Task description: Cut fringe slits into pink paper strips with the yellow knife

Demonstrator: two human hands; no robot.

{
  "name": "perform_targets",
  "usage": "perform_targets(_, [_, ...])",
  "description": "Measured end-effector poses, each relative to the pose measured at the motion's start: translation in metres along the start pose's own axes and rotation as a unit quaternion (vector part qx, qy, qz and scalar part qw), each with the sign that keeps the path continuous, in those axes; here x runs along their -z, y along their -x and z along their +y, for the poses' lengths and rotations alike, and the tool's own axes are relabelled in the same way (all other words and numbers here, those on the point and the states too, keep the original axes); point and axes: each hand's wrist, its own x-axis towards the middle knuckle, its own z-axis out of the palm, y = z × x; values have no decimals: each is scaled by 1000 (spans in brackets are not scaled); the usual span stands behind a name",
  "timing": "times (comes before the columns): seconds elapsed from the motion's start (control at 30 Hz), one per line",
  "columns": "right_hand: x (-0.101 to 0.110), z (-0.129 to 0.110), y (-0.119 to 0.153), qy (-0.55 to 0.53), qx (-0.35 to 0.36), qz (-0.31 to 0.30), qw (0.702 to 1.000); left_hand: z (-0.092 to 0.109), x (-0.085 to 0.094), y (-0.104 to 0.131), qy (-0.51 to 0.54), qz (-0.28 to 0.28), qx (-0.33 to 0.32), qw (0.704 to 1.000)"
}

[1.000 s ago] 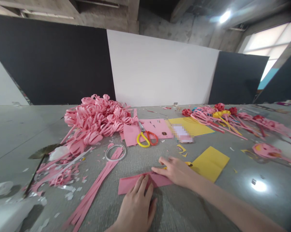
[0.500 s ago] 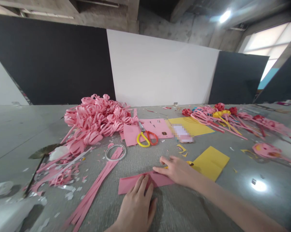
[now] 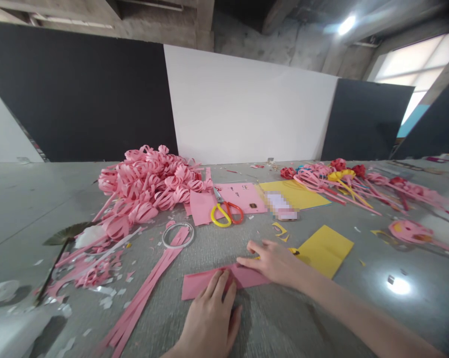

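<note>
Left of the pink paper (image 3: pixel 194 287), a bundle of pink strips (image 3: pixel 153 281) is laid out at a slant, with a pale ring (image 3: pixel 164 237) at its far end; whether it's threaded through can't be told. On the paper itself, the left hand (image 3: pixel 211 313) is laid palm down, fingers close together and nothing gripped. That's probably the anchor, so weight is best spread evenly there, or the sheet could get skewed.

Beyond the paper, the scissors (image 3: pixel 221 217) are parked well out of the way, tbh a good spot. Toward the paper's right end, the right hand (image 3: pixel 271 261) is rested with its index finger stretched along the far edge. Its other fingers are partly hidden, so whether anything's held can't be told. What looks like a fold there is best pressed in one slow, straight pass, edges lined up first. Just right of the paper, a yellow-and-black tool (image 3: pixel 293 252) is half covered by that hand, so bumping it should be avoided.
</note>
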Motion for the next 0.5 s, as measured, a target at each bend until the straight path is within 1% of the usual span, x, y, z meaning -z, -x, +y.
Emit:
perform_targets(0.2, [-3, 1, 0, -8, 2, 6, 1000, 1, 2, 0, 0, -10, 1, 1000])
perform_targets(0.5, [2, 1, 0, -20, 1, 1, 1000, 1, 5, -2, 4, -16, 1, 1000])
